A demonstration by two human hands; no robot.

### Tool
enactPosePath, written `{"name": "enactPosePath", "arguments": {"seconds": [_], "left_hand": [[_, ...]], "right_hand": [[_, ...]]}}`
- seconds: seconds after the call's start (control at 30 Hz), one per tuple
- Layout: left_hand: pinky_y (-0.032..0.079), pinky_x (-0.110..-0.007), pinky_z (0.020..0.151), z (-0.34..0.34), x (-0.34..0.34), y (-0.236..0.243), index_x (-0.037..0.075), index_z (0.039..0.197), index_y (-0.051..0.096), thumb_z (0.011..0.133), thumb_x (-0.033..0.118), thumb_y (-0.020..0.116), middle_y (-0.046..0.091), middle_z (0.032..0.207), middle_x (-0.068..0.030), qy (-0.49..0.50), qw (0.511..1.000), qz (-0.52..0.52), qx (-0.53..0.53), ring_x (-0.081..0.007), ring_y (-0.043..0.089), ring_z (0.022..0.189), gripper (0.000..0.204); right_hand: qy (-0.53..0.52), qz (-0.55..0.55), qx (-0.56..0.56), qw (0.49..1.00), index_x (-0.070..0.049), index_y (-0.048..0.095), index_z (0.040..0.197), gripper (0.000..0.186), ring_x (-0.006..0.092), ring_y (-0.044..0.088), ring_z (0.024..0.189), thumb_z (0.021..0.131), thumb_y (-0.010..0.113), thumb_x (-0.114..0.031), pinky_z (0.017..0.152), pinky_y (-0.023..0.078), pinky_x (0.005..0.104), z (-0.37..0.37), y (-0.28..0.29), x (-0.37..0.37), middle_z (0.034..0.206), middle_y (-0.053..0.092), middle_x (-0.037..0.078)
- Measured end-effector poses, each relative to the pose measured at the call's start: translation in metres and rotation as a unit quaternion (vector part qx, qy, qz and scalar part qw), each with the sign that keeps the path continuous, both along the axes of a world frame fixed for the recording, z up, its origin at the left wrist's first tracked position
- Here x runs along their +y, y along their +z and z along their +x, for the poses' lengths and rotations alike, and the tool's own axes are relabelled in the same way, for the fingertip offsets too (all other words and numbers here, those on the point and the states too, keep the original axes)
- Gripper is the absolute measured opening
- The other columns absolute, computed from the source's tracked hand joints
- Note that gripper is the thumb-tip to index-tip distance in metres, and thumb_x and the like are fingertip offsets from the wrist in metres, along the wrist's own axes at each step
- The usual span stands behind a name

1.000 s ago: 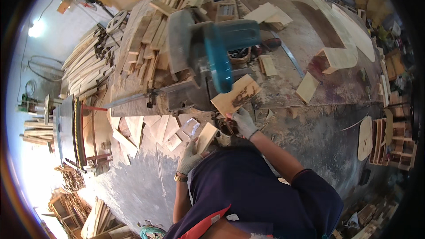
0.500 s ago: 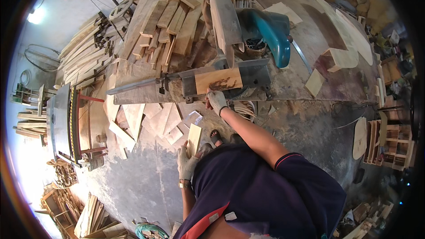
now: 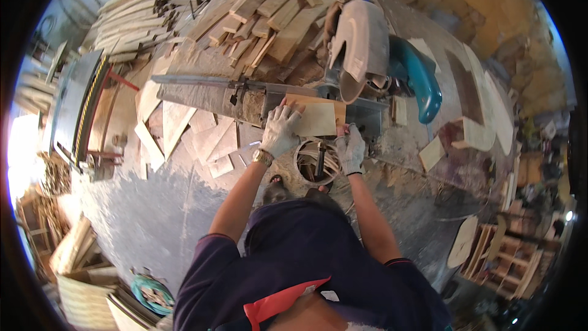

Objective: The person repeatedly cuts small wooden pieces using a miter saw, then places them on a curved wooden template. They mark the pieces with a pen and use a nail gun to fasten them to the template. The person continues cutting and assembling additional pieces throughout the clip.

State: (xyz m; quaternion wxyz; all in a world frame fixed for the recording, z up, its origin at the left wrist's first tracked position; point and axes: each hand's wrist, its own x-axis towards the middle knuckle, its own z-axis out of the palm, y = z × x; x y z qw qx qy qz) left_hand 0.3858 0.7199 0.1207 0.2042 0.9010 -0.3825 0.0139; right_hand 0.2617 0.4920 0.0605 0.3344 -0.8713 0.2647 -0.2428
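A pale wooden board (image 3: pixel 317 121) lies on the saw bed, in front of a browner board (image 3: pixel 305 98) that shows behind its upper edge. My left hand (image 3: pixel 280 132), in a whitish glove, grips the pale board's left end, its fingers reaching over the wood. At the board's lower right corner, my right hand (image 3: pixel 351 149), also gloved, pinches the edge between thumb and fingers. Just beyond the boards stands the mitre saw, with its grey blade guard (image 3: pixel 361 40) and teal motor housing (image 3: pixel 422 79). The blade is mostly hidden.
Lengths of timber (image 3: pixel 269 15) are heaped on the bench behind the saw. A long metal fence (image 3: pixel 202 79) runs left. Below my hands stands a round bin (image 3: pixel 300 168) of thin offcuts, beneath a black handle (image 3: pixel 320 158). Flat board pieces (image 3: pixel 211 141) lie on the left.
My left hand has come up from beside my body with the pale board, now on the saw bed before the browner one. My right hand has shifted to the pale board's right corner.
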Motion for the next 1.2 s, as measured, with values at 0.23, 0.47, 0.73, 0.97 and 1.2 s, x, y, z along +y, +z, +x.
{"name": "enactPosePath", "arguments": {"seconds": [0.23, 0.47, 0.73, 0.97, 1.2], "left_hand": [[0.027, -0.054, 0.125, 0.002, 0.006, -0.060, 0.015, 0.145, 0.054, 0.082, 0.027, 0.080, 0.051, 0.157, -0.0182, 0.113, 0.988, 0.028, 0.106, -0.0388, 0.038, 0.152, 0.069], [0.033, -0.050, 0.122, 0.014, 0.006, -0.083, 0.015, 0.136, 0.060, 0.087, 0.021, 0.075, 0.059, 0.151, -0.0127, 0.088, 0.993, -0.040, 0.067, -0.0324, 0.047, 0.147, 0.052], [0.036, -0.049, 0.120, 0.026, 0.007, -0.081, 0.011, 0.129, 0.067, 0.088, 0.019, 0.074, 0.064, 0.145, -0.0132, 0.078, 0.991, -0.080, 0.075, -0.0314, 0.050, 0.144, 0.042], [0.036, -0.050, 0.119, 0.031, 0.009, -0.088, 0.009, 0.125, 0.068, 0.086, 0.018, 0.073, 0.067, 0.139, -0.0135, 0.062, 0.992, -0.085, 0.069, -0.0323, 0.053, 0.141, 0.040], [0.041, -0.052, 0.110, 0.035, 0.012, -0.089, 0.008, 0.111, 0.073, 0.084, 0.027, 0.079, 0.072, 0.129, -0.0099, 0.055, 0.993, -0.096, 0.033, -0.0318, 0.058, 0.134, 0.034]], "right_hand": [[0.238, -0.189, 0.182, 0.935, -0.008, 0.050, 0.150, 0.081, 0.0449, 0.045, 0.141, 0.085, 0.081, -0.046, 0.114, 0.042, 0.0504, 0.033, 0.016, -0.012, 0.148, 0.054, 0.025], [0.236, -0.195, 0.137, 0.942, -0.006, 0.060, 0.142, 0.066, 0.0423, 0.055, 0.134, 0.084, 0.083, -0.029, 0.107, 0.049, 0.0455, 0.040, 0.014, -0.009, 0.140, 0.061, 0.024], [0.212, -0.179, 0.159, 0.948, -0.002, 0.071, 0.118, 0.044, 0.0393, 0.064, 0.103, 0.081, 0.085, -0.019, 0.087, 0.055, 0.0473, 0.046, 0.028, -0.007, 0.106, 0.066, 0.020], [0.227, -0.196, 0.150, 0.942, -0.003, 0.074, 0.112, 0.041, 0.0345, 0.060, 0.106, 0.076, 0.086, -0.018, 0.091, 0.054, 0.0446, 0.047, 0.020, -0.013, 0.110, 0.070, 0.014], [0.261, -0.048, 0.075, 0.961, -0.002, 0.073, 0.119, 0.047, 0.0379, 0.062, 0.110, 0.078, 0.086, -0.019, 0.091, 0.055, 0.0467, 0.045, 0.012, -0.028, 0.111, 0.070, 0.016]]}}
